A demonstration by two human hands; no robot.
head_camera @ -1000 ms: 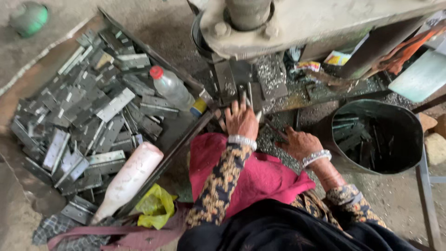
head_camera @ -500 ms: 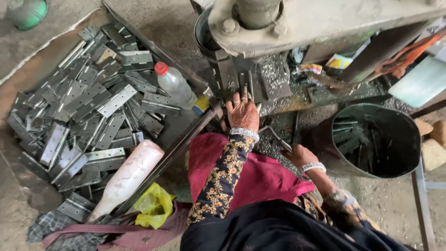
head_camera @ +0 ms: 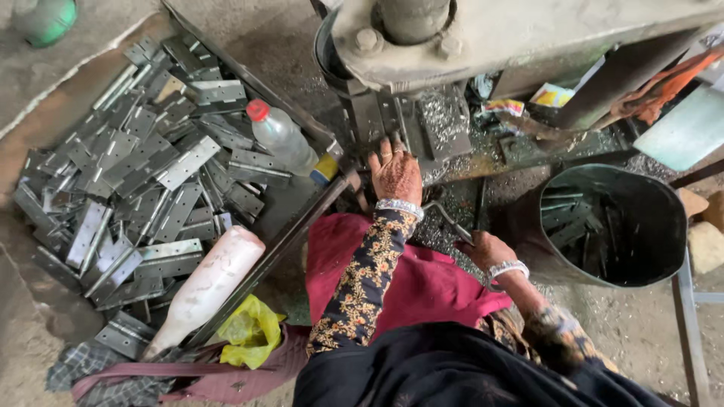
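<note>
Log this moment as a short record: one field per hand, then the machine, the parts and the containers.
left hand: flat at the base of the press, fingers up against the metal piece under it
right hand: lower down, closed on a thin metal lever
press: heavy grey body above both hands
hinge plates: loose heap in a tray on the left
bottles: clear one with red cap; white one
dark bucket: on the right, metal pieces inside

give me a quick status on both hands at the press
Left hand flat at the press base, fingers spread, nothing clearly held. Right hand closed on a thin metal rod. Pile of metal hinges in the tray at left; dark bucket at right.
</note>
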